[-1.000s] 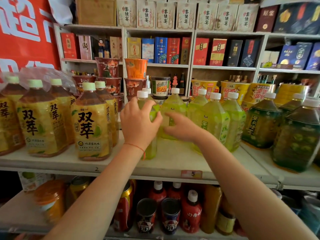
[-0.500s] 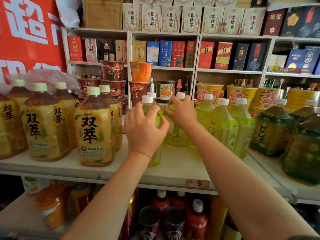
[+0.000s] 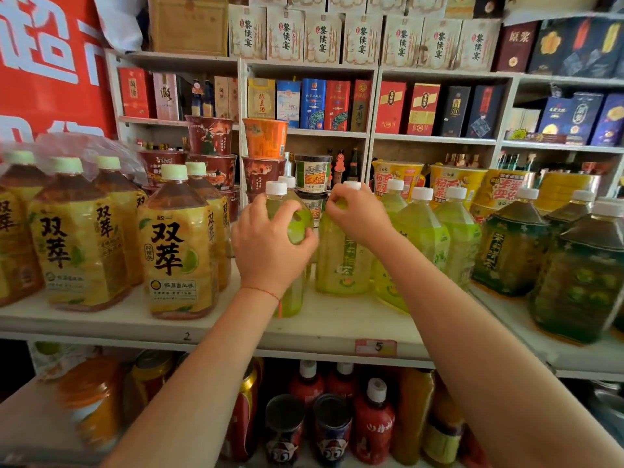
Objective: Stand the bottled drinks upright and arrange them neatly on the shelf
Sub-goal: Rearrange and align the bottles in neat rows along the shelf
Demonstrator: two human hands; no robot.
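Yellow tea bottles [image 3: 175, 244] crowd left, dark green bottles [image 3: 510, 251] right. My left hand [image 3: 270, 244] grips a pale green bottle [image 3: 297, 228]; right hand [image 3: 359, 216] pinches its neighbour bottle [image 3: 341, 265], upright mid-shelf [image 3: 324, 329].

Green bottles [image 3: 344, 251] stand upright, seemingly level, on shelf [image 3: 331, 325].

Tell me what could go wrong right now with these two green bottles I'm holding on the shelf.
Both hands grip high: the left hand on the front green bottle, the right hand at the neck of the next bottle, so a base could swing and tip. The yellow bottles and other green bottles stand close and might get knocked.
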